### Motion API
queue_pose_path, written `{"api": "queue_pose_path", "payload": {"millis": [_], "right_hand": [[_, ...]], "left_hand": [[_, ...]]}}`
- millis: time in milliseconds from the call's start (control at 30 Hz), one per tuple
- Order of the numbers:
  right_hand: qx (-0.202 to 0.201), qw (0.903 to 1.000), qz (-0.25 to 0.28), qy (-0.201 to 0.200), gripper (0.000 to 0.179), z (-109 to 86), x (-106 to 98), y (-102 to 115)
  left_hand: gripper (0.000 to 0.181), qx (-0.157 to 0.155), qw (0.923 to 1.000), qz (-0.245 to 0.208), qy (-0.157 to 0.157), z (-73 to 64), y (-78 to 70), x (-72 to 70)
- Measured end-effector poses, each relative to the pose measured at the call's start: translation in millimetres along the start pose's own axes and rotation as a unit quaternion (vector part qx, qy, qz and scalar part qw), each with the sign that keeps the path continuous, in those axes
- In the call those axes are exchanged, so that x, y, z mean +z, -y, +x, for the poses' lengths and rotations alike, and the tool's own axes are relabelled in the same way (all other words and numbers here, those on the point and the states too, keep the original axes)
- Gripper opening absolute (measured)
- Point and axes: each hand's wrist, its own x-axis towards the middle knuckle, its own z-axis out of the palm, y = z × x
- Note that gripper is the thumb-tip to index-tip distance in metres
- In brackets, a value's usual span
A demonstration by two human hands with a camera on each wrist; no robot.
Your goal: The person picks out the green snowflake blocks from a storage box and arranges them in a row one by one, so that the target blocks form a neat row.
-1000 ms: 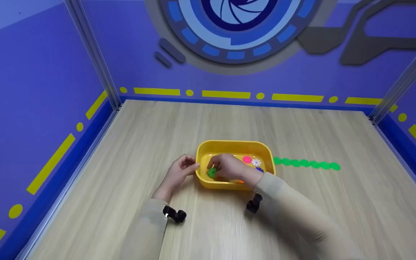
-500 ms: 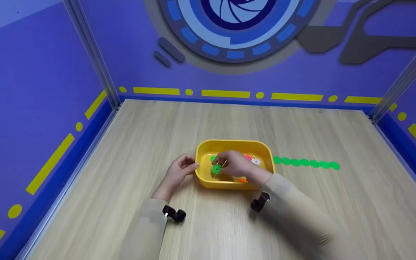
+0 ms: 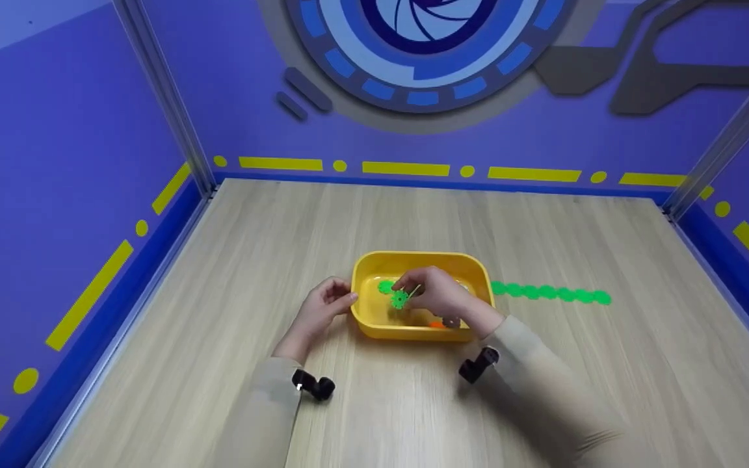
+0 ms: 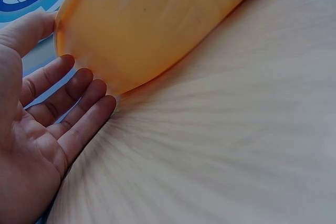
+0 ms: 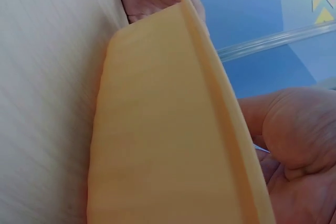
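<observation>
A yellow plastic bin [image 3: 374,333] stands on the table with flower-shaped interlocking discs inside. My right hand [image 3: 438,294] is inside it, thumb and fingers pinching a green notched disc [image 3: 399,299]; a thin pale-green edge shows beside that disc at the fingertips. Another green disc [image 3: 385,286] lies on the bin floor, behind the held one. At the bin's left end my left hand [image 3: 326,309] rests its thumb at the rim, with relaxed fingertips against the outer wall in the left wrist view. The held disc is hidden by the bin wall in the right wrist view.
From the bin's right side a row of green discs [image 3: 547,292] runs rightward along the wooden table [image 3: 283,221]. An orange disc [image 3: 437,324] and a dark disc [image 3: 451,321] lie near the bin's front wall. Purple-blue panels [image 3: 82,195] enclose the table at left, back and right.
My right hand has moved right within the bin, bringing the green disc with it. Another green disc behind it has come into view. My left hand stays at the bin's end.
</observation>
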Motion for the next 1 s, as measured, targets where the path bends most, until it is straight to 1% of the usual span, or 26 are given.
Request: {"api": "queue_pose_path", "payload": {"millis": [100,233,300,400,500,633,700,767,833,1000], "right_hand": [[-0.006,1.0000,0.003,-0.002,0.027,-1.6,-4,-2],[-0.026,0.9996,-0.004,-0.012,0.029,-3.8,-8,-5],[-0.028,0.9994,-0.002,-0.017,0.030,-5.6,-11,-7],[-0.021,0.9995,0.009,-0.024,0.030,-9.0,-16,-9],[-0.006,0.9989,0.031,-0.033,0.030,-13.5,-21,-12],[-0.010,0.9966,0.065,-0.050,0.030,-20.3,-29,-17],[-0.003,0.9952,0.082,-0.054,0.032,-23.6,-33,-20],[0.005,0.9943,0.090,-0.057,0.032,-26.4,-37,-23],[0.023,0.9935,0.096,-0.057,0.033,-29.1,-42,-27],[0.042,0.9916,0.104,-0.065,0.036,-36.3,-52,-37]], "left_hand": [[0.025,0.000,1.0000,-0.001,0.000,-0.3,-0.5,0.4],[0.024,-0.001,1.0000,0.002,0.000,-0.9,-1.3,0.8],[0.024,0.000,1.0000,0.006,0.000,-0.6,-1.2,0.9],[0.024,0.001,1.0000,0.004,0.000,-0.3,-1.1,1.1],[0.025,-0.002,1.0000,-0.004,0.000,0.3,-0.4,1.1],[0.026,-0.010,0.9999,0.001,-0.005,0.3,-0.1,0.7],[0.027,-0.010,0.9999,0.007,-0.007,-0.2,-0.3,0.4],[0.027,-0.012,0.9999,0.008,-0.008,-0.2,-0.7,0.6],[0.027,-0.010,0.9999,0.005,-0.008,-0.3,-1.1,0.8],[0.028,-0.007,0.9999,-0.001,-0.008,0.2,-0.5,0.6]]}}
